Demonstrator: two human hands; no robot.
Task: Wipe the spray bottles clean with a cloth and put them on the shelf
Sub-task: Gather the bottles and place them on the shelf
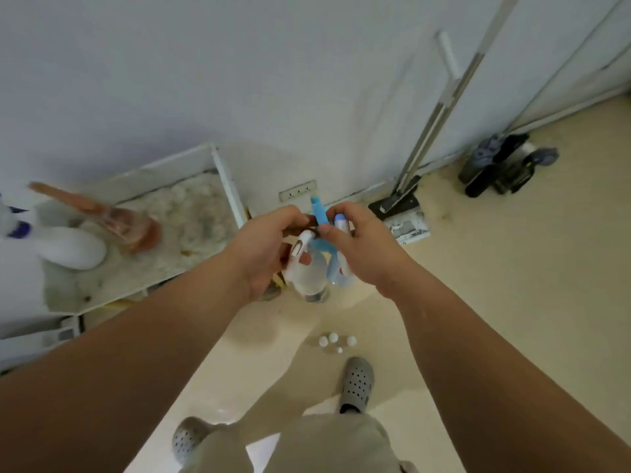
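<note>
Wiping a spray bottle, mid-frame

Our left hand (269, 247) grips the clear spray bottle (309, 271); our right hand (358, 240) pinches the blue cloth (321, 216). Light, probably slick plastic: hold the neck.

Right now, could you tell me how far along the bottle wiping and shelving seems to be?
Seemingly done: an amber spray bottle and a white bottle already stand on the shelf. In hand: the left hand grips a clear spray bottle, while the right hand holds a blue-and-white bottle and pinches something blue, possibly the cloth. Left: finishing both and shelving them.
</note>
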